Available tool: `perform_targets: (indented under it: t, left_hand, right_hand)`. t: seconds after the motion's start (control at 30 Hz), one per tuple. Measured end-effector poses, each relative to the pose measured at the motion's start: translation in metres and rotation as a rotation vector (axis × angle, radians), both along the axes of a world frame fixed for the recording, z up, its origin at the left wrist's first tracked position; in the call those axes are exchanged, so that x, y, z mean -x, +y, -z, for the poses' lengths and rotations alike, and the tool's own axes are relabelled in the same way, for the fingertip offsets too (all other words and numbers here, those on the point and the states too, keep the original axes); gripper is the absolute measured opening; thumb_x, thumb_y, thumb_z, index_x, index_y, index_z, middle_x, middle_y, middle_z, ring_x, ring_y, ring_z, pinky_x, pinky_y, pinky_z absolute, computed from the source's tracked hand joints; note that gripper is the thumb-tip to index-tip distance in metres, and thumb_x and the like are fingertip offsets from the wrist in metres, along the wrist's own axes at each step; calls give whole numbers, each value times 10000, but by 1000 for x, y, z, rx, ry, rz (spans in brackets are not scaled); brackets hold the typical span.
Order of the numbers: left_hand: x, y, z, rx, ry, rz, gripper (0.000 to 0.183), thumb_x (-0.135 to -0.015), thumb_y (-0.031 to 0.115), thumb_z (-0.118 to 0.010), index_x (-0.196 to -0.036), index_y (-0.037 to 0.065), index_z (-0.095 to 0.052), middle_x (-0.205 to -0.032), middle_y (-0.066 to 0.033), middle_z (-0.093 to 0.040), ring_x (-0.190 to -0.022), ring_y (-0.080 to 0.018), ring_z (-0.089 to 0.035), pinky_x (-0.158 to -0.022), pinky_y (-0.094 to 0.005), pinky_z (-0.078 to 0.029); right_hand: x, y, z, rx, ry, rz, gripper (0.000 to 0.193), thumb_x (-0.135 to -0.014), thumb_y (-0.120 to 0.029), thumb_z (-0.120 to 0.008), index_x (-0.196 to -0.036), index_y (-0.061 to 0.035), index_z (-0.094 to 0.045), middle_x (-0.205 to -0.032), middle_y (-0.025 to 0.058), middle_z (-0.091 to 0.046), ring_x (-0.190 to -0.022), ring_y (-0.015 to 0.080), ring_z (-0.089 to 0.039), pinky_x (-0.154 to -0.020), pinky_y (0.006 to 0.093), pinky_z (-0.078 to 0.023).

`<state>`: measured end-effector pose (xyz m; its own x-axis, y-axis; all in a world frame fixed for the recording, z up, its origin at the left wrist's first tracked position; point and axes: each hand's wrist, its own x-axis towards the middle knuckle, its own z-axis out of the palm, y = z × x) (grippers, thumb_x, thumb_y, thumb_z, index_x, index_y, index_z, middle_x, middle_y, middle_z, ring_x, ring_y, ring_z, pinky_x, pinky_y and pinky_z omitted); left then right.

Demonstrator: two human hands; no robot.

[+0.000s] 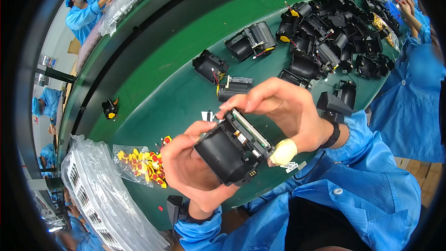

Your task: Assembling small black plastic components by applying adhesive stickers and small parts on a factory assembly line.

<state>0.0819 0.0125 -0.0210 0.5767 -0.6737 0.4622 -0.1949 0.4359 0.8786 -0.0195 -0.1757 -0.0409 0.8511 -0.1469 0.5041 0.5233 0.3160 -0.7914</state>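
Between my two hands is a black printer housing [219, 152], tilted, with a smooth curved trough and a pale strip along one edge. My left hand [179, 160] wraps the trough side, its fingers at the upper corner and its thumb underneath. On the strip side, my right hand [297, 111] grips with its fingers at the top end. A yellow finger cot [284, 152] covers the right thumb, which presses at the lower end. Just beyond my hands, similar black housings [236, 88] with thin wires lie on the green table [153, 111].
A heap of black housings [320, 32] covers the far right of the table. At left are a bag of yellow and red parts [141, 162] and plastic-wrapped white trays [95, 190]. One small black part [110, 109] sits on the green strip. Co-workers sit at right and far left.
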Motion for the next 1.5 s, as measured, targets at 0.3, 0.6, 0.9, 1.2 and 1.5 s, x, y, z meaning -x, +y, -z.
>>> perform_targets:
  t: [0.3, 0.6, 0.9, 1.2, 1.5]
  left_hand:
    - [6, -9, 5, -38, 74, -45, 876, -566, 37, -896, -1269, 9, -376, -1265, -299, -541, -1179, -344, -586, -984, -435, -512]
    - [2, -7, 7, -14, 170, 7, 878, -557, 66, -909, -1263, 8, -390, -1255, -288, -555, -1134, -316, -608, -974, -421, -532]
    - [4, -5, 1, -82, 224, -6, 889, -543, 34, -899, -1275, 11, -394, -1279, -245, -552, -1136, -306, -606, -964, -413, -540]
    - [4, -3, 7, -32, -117, -29, 837, -550, -49, -846, -1268, -3, -419, -1286, -305, -511, -1133, -340, -601, -930, -421, -555]
    - [4, -6, 13, 3, -334, -45, 807, -577, -85, -792, -1297, -39, -432, -1313, -355, -490, -1153, -395, -587, -900, -433, -564]
  right_hand:
    - [0, 1, 3, -32, 6, 48, 691, -690, -25, -862, -1248, 12, -456, -1368, 287, -520, -1327, 354, -494, -1154, 524, -346]
    - [6, 0, 4, 57, 18, 110, 645, -731, -130, -858, -1255, 21, -515, -1344, 199, -547, -1297, 298, -527, -1128, 429, -406]
    - [10, -7, -1, 381, -24, 240, 707, -750, -191, -825, -1326, 64, -505, -1344, 216, -558, -1232, 320, -590, -1051, 418, -482]
    - [5, 2, 3, 243, 80, 150, 493, -895, -119, -684, -1336, 22, -514, -1309, 158, -586, -1226, 268, -594, -1062, 385, -468]
    - [9, -7, 2, 583, 173, 240, 230, -899, -196, -693, -840, 11, -611, -656, 97, -600, -532, 181, -581, -507, 324, -448]
